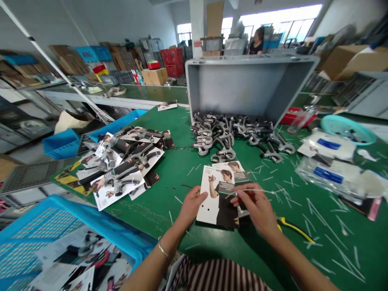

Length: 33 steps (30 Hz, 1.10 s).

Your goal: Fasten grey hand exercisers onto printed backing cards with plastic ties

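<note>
My left hand (194,204) grips the left edge of a printed backing card (209,218), thumb on its front. The card shows a picture of a person and has small punched holes on its left side. My right hand (257,210) is at the card's right side, thumb and fingers pinched on a thin white cable tie (263,190) that crosses the card's front. A second backing card (238,165) shows behind the first. Pliers with yellow-and-black handles (298,231) lie beside my right wrist, their jaws hidden.
Grey-and-black hand grips (222,137) spill from a tipped grey bin (236,89). Cards with hand grips attached (121,178) are piled left. A blue basket (91,218) stands front left. White strip scraps (315,214), plastic bags (327,173) and a turquoise basin (345,125) are right.
</note>
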### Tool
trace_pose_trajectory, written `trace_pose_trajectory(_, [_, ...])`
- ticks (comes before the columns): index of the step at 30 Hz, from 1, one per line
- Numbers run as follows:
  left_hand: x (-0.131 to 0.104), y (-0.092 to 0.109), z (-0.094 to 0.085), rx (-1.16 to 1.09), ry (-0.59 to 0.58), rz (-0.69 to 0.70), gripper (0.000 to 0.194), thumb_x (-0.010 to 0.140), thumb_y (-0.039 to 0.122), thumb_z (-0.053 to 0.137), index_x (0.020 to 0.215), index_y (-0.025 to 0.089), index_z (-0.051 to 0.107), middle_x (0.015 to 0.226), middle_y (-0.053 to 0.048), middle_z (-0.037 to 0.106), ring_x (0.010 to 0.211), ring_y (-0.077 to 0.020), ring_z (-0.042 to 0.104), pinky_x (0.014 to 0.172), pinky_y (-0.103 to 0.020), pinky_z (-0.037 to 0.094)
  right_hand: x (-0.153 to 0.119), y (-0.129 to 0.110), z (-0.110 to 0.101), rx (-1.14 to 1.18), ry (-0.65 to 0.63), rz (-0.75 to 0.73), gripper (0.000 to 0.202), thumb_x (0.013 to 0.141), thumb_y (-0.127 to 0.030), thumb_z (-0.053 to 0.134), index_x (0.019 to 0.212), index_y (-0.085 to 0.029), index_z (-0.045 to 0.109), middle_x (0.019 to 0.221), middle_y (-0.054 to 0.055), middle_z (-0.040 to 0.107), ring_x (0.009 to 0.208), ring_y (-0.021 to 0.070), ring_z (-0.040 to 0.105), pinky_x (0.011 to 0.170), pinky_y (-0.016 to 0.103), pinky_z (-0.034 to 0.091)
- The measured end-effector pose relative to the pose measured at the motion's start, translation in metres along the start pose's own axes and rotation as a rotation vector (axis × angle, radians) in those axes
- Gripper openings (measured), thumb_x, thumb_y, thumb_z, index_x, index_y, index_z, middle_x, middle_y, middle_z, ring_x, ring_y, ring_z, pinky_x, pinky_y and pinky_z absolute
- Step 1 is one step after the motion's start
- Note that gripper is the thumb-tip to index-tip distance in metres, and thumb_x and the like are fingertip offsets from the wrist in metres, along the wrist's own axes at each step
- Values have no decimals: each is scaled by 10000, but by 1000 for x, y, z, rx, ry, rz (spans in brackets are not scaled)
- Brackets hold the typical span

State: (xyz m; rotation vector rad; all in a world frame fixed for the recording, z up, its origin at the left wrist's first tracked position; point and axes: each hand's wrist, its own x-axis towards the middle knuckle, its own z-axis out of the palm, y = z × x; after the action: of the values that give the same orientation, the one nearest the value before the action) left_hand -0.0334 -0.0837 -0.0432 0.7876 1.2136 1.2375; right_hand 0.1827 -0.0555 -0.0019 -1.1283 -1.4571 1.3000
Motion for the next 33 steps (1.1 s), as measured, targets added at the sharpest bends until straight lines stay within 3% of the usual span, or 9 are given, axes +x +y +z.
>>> trace_pose_trajectory(6, [-18, 3, -11, -71, 47, -48, 351, 775, 394, 694, 1014, 150, 611, 800, -21, 716, 633, -149, 637, 594, -234, 475, 25, 25, 35, -100, -75, -41, 243, 946, -433, 538, 1012, -201, 562, 818, 48, 707, 708, 173, 700, 681, 306, 582])
trace_pose_trajectory(12, [-10, -8, -22, -69, 116, -124, 366, 723, 401, 735, 974, 157, 626, 762, -8, 710, 618, -148, 625, 572, -223, 454, 27, 41, 48, -176, -89, -67, 228, 966, -422, 499, 1046, -216, 557, 962, 64, 692, 730, 167, 692, 631, 280, 556])
trace_pose_trajectory(18, [5, -7, -22, -56, 130, -121, 347, 740, 367, 718, 1007, 156, 649, 783, -8, 715, 617, -140, 614, 567, -216, 441, 26, 47, 48, -476, -160, -274, 125, 972, -310, 501, 1027, -239, 589, 1010, 64, 688, 974, 216, 654, 889, 365, 497])
trace_pose_trajectory(22, [32, 5, -18, -39, 105, -42, 307, 753, 351, 711, 996, 167, 671, 787, 6, 707, 637, -132, 608, 583, -206, 441, 44, 42, 44, -482, -96, -254, 121, 965, -304, 504, 997, -236, 599, 986, 55, 681, 934, 212, 644, 865, 348, 490])
trace_pose_trajectory(26, [55, 6, -17, -180, 47, -92, 362, 803, 446, 645, 1000, 148, 699, 819, -37, 722, 639, -146, 619, 564, -225, 452, 69, 35, 38, -514, -68, -267, 147, 960, -297, 506, 927, -233, 634, 964, 44, 664, 942, 214, 623, 878, 348, 468])
trace_pose_trajectory(30, [51, -8, -11, -320, -15, -105, 391, 787, 346, 668, 1117, 138, 668, 931, -72, 741, 710, -173, 666, 638, -262, 502, 78, 35, 32, -468, -71, -268, 171, 952, -298, 517, 904, -233, 668, 969, 42, 658, 976, 216, 611, 916, 359, 452])
trace_pose_trajectory(33, [42, -11, 3, -239, -14, -123, 397, 765, 292, 715, 1138, 165, 665, 894, -52, 744, 718, -186, 669, 649, -275, 514, 74, 38, 29, -394, -87, -254, 177, 941, -310, 529, 892, -237, 683, 960, 45, 665, 974, 230, 613, 927, 381, 456])
